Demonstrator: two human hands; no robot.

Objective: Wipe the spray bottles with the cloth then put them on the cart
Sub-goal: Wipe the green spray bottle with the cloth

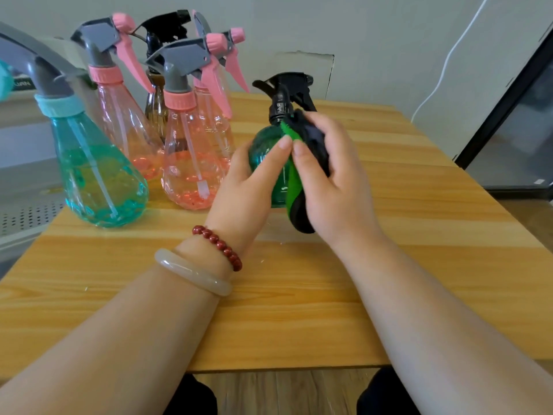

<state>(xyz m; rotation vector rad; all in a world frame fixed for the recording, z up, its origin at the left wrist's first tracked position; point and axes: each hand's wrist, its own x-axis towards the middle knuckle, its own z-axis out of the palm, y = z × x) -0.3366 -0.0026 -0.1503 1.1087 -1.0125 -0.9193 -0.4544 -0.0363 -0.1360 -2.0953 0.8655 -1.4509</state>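
**Green bottle in both grips, cloth against its side**

Your left grip (251, 181) is wrapped round the body of the green spray bottle (263, 148), fingers curled over its front with the fingertips reaching the cloth. Your right grip (332, 181) grasps the green-and-black cloth (294, 187), folded into a pad, and presses it against the bottle's right side from just under the black trigger head down past the base. The bottle stands roughly upright over the middle of the wooden desk (299, 295); you cannot tell from here whether its base touches the wood.

The other bottles stand grouped on the far left of the desk, apart from your hands. The teal bottle (95, 175) is nearest you at the left edge. Just right of it stands a pink bottle (185, 163), with two more pink ones behind and a brown bottle (155, 106) with a black head between them at the back.

Your left wrist carries a red bead bracelet (218, 245) and a pale bangle (191, 272).
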